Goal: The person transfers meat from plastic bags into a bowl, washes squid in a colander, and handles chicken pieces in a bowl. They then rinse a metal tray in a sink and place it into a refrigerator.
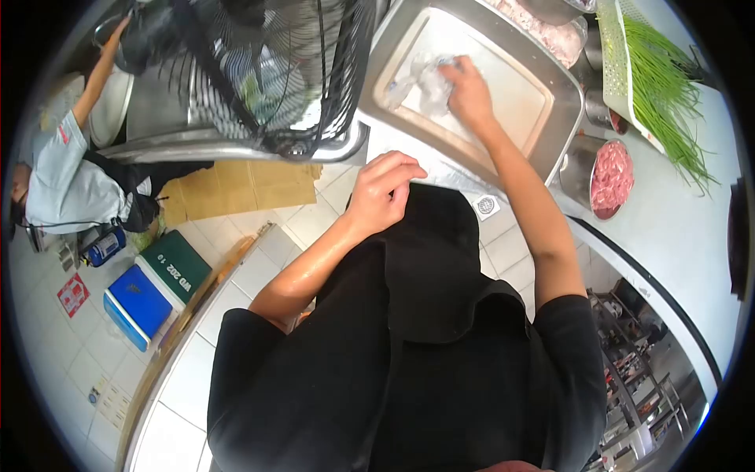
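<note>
Head view: at the upper middle of the frame, the right hand [469,90] has its fingers closed on crumpled clear plastic [431,85] inside a metal tub [515,102]. The left hand [381,193] is near the tub's lower left edge, fingers loosely curled and nothing visible in them; whether its fingertips meet cannot be told. The two hands are apart.

The plastic looks light, thin and limp, probably slippery if wet, and likely to fold or tear rather than hold a shape. A bunched part would give a firmer hold than a single loose layer. Its long axis seems to slant from the fingers toward the lower left, where the loose end points, though the creases blur its outline.

Right of the tub, a metal container [576,169] holds ground meat [613,175], and green stalks [664,90] spill from a white basket [619,71].
</note>
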A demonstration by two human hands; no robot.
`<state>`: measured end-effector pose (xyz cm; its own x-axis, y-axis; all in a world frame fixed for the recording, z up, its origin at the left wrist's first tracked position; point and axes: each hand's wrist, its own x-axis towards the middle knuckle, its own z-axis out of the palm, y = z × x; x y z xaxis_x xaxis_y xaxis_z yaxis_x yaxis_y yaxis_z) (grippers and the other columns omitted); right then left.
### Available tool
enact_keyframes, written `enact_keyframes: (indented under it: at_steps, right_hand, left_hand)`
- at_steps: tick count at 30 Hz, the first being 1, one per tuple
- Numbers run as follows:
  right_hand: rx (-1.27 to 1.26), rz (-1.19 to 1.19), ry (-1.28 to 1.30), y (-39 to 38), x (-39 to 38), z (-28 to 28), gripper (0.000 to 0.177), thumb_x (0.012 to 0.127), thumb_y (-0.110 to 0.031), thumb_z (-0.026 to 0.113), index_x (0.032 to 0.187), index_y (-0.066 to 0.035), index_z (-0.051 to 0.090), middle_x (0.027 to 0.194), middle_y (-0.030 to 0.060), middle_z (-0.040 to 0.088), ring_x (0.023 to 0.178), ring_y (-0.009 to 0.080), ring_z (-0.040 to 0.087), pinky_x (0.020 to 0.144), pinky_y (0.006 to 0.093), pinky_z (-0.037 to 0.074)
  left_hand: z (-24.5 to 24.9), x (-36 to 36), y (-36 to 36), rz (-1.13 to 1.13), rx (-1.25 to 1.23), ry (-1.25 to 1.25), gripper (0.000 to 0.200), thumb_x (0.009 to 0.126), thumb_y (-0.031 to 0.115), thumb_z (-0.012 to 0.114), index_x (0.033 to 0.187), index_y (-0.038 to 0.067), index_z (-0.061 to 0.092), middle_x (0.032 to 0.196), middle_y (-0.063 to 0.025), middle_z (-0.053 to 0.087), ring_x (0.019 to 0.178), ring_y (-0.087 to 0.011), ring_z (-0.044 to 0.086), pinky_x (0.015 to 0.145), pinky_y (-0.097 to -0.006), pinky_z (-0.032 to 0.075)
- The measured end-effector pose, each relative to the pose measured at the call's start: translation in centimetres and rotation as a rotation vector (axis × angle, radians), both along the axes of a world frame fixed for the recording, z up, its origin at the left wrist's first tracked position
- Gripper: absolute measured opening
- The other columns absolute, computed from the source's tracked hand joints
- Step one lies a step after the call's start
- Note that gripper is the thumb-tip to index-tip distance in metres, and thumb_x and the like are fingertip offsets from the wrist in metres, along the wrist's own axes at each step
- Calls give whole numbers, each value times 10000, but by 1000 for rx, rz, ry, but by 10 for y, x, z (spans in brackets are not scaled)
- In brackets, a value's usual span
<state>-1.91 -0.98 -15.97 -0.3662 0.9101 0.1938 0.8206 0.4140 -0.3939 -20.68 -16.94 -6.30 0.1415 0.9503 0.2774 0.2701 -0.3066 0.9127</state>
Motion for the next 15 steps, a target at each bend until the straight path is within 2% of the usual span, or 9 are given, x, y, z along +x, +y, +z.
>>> enact_keyframes:
  at_steps: [1,3,5,6,8,9,11,13,15]
  right_hand:
    - [-13,9,-12,4,5,-7,345,649,-13,599,980,-102,641,1057,142,552,879,289,565,757,351,473]
    - [67,-65,318,16,19,-15,291,676,31,554,939,-50,648,904,123,614,855,239,595,736,336,476]
    - [-62,-213,434,19,35,-6,271,723,33,528,972,-4,627,885,85,636,884,210,598,725,333,486]
    - [-64,-175,414,25,52,-4,271,723,33,528,972,-4,627,885,85,636,884,210,598,725,333,486]
    - [-610,-198,1189,39,86,-2,223,795,1,504,991,-8,610,936,61,638,816,217,613,724,331,496]
    - [-359,-11,593,42,90,11,168,800,-5,524,955,-17,588,757,51,583,741,189,584,569,276,502]
    - [-621,-41,1026,4,55,84,221,827,-39,534,1048,-36,545,896,70,575,827,195,575,642,313,524]
    - [-614,-469,1288,2,77,74,221,838,-38,542,1059,-36,551,1037,94,574,975,229,539,852,384,487]
    - [-682,-396,1286,-16,64,91,343,780,-37,627,1108,-41,529,1059,97,570,964,250,536,879,414,470]
  left_hand:
    - [-3,-6,-12,9,-13,-12,254,625,-136,497,795,20,605,783,-99,578,718,-283,569,623,-335,457]
    - [-18,-20,-37,-38,-20,12,249,638,-130,485,792,26,603,770,-91,579,698,-269,568,606,-325,455]
    - [-48,-31,-65,51,-191,-68,238,685,-126,457,795,22,608,739,-100,575,678,-236,579,604,-307,462]
    - [-63,-39,-76,100,-231,-71,238,696,-125,451,798,20,610,733,-100,574,677,-221,581,598,-298,459]
    - [-95,-55,-103,233,-310,-62,239,718,-122,444,811,20,613,731,-94,575,676,-194,583,588,-280,452]
    - [-111,-61,-117,311,-351,-48,238,728,-119,445,822,21,614,734,-88,577,676,-181,583,582,-271,446]
    - [-139,-68,-146,419,-438,-49,227,745,-108,452,843,17,614,743,-79,579,679,-171,583,585,-263,441]
    - [-158,-63,-167,473,-459,-3,262,739,-111,459,901,16,621,787,-87,589,707,-177,582,617,-273,454]
    - [-201,-60,-182,373,-532,108,338,713,-44,497,1030,28,590,941,-136,585,846,-282,576,768,-342,465]
